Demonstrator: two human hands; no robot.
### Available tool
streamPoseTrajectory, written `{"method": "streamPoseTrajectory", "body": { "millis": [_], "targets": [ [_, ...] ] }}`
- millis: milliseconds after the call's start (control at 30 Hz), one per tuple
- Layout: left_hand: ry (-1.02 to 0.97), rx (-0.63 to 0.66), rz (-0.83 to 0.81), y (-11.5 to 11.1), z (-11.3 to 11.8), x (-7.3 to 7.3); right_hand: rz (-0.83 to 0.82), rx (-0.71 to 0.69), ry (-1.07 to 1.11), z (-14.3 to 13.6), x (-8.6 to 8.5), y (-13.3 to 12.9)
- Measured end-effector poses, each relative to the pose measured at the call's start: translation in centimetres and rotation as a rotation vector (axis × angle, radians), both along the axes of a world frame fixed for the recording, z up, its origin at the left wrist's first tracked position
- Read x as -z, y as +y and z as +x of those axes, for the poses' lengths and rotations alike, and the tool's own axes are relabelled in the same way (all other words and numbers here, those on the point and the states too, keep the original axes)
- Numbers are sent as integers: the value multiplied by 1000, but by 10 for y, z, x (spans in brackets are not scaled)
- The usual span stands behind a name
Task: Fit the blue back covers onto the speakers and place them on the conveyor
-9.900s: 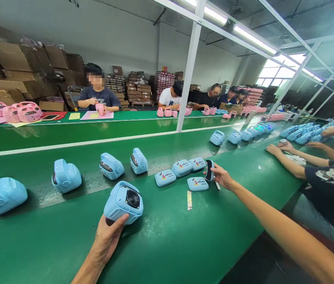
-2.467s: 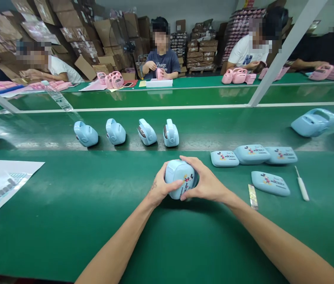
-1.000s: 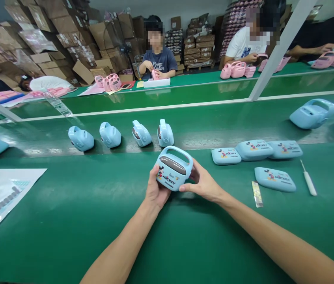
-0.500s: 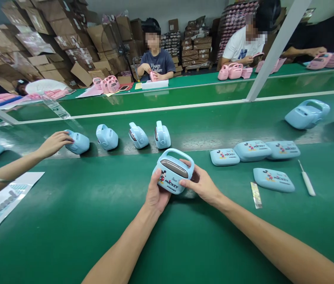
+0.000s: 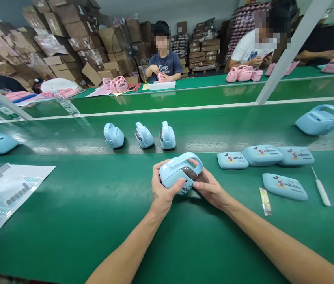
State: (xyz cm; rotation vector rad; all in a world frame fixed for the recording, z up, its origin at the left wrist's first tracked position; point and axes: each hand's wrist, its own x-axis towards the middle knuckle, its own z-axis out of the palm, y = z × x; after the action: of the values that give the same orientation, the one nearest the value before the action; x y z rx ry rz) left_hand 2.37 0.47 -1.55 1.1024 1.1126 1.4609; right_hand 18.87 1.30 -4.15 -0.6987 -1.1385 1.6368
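Observation:
Between both hands, above the green table, is a light blue plastic case with a handle point(image 5: 172, 173), dark window and Mickey print; it is tilted, its side turned towards me. My left hand point(image 5: 164, 189) wraps round the left end, thumb on the printed front. My right hand point(image 5: 209, 185) grips the right end near the handle, some fingers hidden behind it. To the right lie several blue printed panels, the nearest one point(image 5: 285, 186) beside a small foil strip point(image 5: 265, 202) and a white-handled pick tool point(image 5: 322, 191).
Three blue handled cases, one of them point(image 5: 167, 136) straight ahead, stand on the grey-green strip. More cases point(image 5: 320, 119) sit far right and far left. A printed sheet point(image 5: 33, 173) lies at left. Co-workers sit across the line with pink cases point(image 5: 119, 84); a white post point(image 5: 291, 55) rises right.
The case in my hands has turned, now showing its side, and my left hand has shifted its grip. The co-worker's hand at left has withdrawn, and the case it touched is gone from there.

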Motion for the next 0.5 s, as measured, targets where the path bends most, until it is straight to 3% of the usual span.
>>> {"method": "streamPoseTrajectory", "body": {
  "millis": [200,333,500],
  "targets": [
    [167,43,5,-2,1,-5,246,300,-290,15,3,3],
    [232,133,-16,-2,4,-6,323,256,-414,21,-4,3],
    [264,187,-41,-1,6,-4,273,234,-444,22,-6,5]
  ]
}}
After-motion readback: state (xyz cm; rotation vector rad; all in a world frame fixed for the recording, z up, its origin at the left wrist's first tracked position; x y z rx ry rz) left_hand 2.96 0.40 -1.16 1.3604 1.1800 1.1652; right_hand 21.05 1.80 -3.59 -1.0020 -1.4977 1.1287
